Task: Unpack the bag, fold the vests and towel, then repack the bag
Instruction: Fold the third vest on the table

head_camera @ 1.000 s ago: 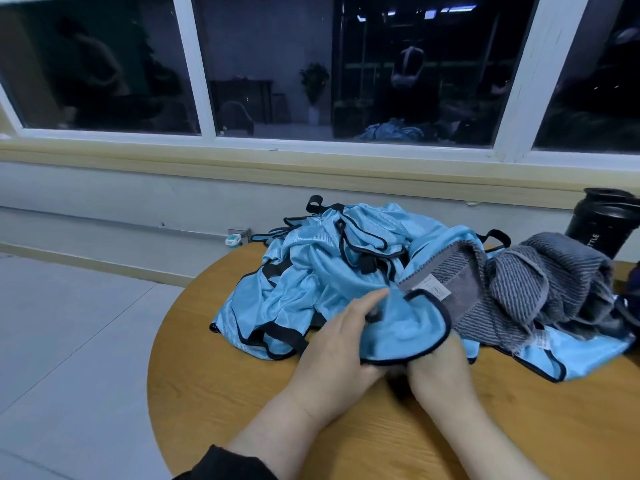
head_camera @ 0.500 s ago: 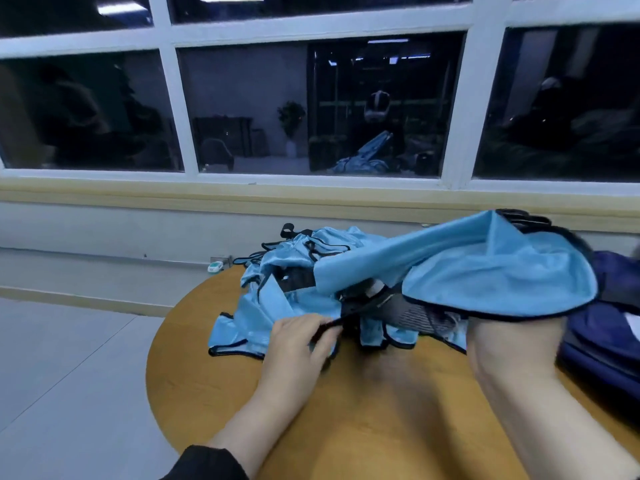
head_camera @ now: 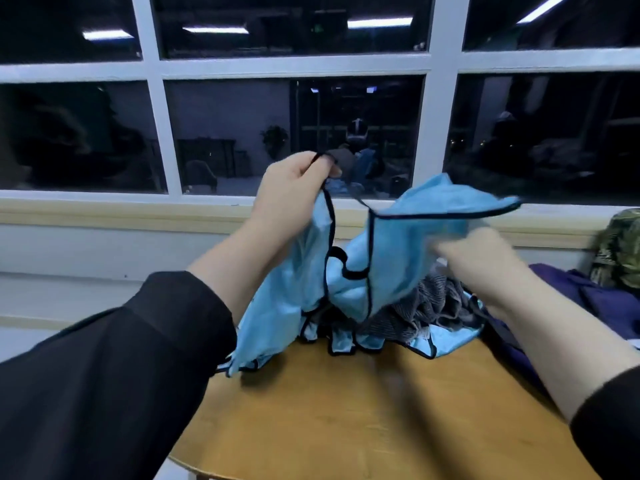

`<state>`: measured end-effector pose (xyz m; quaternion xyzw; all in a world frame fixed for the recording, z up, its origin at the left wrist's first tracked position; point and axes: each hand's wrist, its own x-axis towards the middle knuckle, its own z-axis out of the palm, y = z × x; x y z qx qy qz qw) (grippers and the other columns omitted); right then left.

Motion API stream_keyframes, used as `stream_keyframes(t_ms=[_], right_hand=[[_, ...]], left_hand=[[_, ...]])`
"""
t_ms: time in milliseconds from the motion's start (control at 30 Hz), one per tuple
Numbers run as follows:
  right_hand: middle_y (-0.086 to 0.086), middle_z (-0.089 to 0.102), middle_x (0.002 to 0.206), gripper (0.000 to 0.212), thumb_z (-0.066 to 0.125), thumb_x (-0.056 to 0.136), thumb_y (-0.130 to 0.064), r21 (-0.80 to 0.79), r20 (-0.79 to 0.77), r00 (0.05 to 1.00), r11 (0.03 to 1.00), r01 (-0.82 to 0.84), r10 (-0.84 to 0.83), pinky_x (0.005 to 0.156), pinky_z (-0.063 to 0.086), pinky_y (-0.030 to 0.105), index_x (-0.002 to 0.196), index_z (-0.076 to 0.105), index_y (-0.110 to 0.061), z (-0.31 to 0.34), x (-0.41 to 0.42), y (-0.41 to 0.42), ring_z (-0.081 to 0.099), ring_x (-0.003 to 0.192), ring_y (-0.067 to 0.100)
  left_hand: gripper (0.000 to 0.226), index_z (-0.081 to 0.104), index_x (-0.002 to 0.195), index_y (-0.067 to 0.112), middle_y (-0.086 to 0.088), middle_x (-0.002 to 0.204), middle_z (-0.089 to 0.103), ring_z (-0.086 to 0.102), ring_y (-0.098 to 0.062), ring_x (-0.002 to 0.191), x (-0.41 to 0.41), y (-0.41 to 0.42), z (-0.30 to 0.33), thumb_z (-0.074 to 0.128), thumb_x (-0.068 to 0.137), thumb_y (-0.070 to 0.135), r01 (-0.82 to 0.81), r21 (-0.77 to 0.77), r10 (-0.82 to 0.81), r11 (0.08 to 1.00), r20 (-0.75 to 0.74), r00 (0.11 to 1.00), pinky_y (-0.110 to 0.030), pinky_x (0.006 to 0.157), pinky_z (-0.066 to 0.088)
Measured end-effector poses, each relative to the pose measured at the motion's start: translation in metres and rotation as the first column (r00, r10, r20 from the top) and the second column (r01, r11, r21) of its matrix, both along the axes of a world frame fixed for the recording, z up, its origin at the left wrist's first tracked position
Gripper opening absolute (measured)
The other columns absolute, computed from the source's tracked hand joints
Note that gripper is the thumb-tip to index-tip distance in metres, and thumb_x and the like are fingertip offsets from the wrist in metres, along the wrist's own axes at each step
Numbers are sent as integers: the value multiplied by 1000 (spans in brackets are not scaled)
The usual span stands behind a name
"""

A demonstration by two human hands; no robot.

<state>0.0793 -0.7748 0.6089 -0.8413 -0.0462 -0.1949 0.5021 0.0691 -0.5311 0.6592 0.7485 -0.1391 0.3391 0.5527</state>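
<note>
Both hands' grip (head_camera: 294, 178) on vest (head_camera: 391, 251)

The right hand (head_camera: 474, 252) is motion-blurred, so its hold on the blue vest (head_camera: 398, 237) cannot be read. That vest hides much of the grey towel (head_camera: 433, 306), and the purple bag (head_camera: 595, 299) at the table's (head_camera: 346, 410) right edge runs out of frame.
</note>
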Motion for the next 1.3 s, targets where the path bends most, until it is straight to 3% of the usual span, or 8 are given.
stream_keyframes(t_ms=[100, 233, 367, 500, 733, 900, 1100, 1300], right_hand=[[-9, 76, 94, 46, 77, 75, -62, -247, -170, 972, 947, -203, 164, 75, 62, 39, 107, 67, -30, -9, -18, 21, 73, 81, 15], [-5, 75, 101, 69, 76, 63, -78, -129, -190, 944, 946, -296, 270, 82, 62, 47, 110, 58, -31, -22, -23, 55, 73, 89, 16], [8, 76, 96, 14, 64, 93, -28, 106, -9, 980, 974, -198, 201, 80, 59, 59, 101, 68, -17, -26, -3, 58, 72, 91, 33], [-1, 75, 85, 22, 49, 94, -17, 251, 147, 988, 965, -82, 45, 77, 61, 47, 92, 71, -21, -8, 8, 40, 71, 84, 26], [10, 66, 86, 27, 49, 93, -23, 237, 126, 987, 963, -129, 101, 63, 50, 38, 97, 60, 1, 50, 26, 20, 61, 73, 25], [13, 74, 108, 27, 52, 95, -32, 107, 11, 983, 977, -183, 183, 83, 60, 60, 103, 69, -14, 80, 33, 23, 70, 103, 38], [13, 78, 96, 21, 83, 84, -26, 75, -16, 986, 984, -165, 166, 78, 61, 47, 96, 75, -11, 106, 68, 19, 75, 82, 25], [7, 76, 77, 35, 86, 77, -44, -154, -124, 986, 980, -127, 108, 66, 57, 38, 85, 73, -12, 125, 125, 25, 72, 66, 21]], left_hand=[[41, 32, 68, 20, 11, 56, 26, 23, -9, 55, 1, -20, 10, 54, 101, 28, 17, 52, -15, 998, -40, 999, -27, 48, 18], [40, 45, 79, 2, -3, 76, 40, 32, -20, 71, 2, -40, -2, 53, 98, 36, 224, -48, -229, 973, -148, 962, -34, 66, 26], [24, 67, 92, 18, -1, 89, 63, 56, -17, 80, 3, -43, -12, 56, 97, 39, 293, -46, -297, 955, -161, 941, -36, 78, 45], [40, 61, 134, 35, 9, 109, 74, 67, -4, 96, 1, -28, -26, 69, 95, 39, 396, 54, -365, 916, -292, 884, -24, 83, 53], [63, 58, 136, 40, 13, 129, 64, 60, -4, 119, 6, -33, -25, 82, 78, 52, 401, 256, -279, 880, -406, 870, -32, 104, 48], [26, 54, 74, 18, 8, 64, 48, 37, -5, 56, 22, -41, 9, 57, 99, 20, 165, 308, -90, 937, -243, 966, -31, 59, 32], [25, 55, 74, 13, -5, 64, 48, 42, -17, 60, 65, -17, 43, 52, 97, 22, 72, 7, -65, 997, -346, 936, -27, 53, 29], [23, 76, 88, 17, -5, 81, 72, 66, -21, 68, 111, 18, 75, 60, 98, 28, 219, -448, -398, 867, -357, 845, -32, 67, 52]])
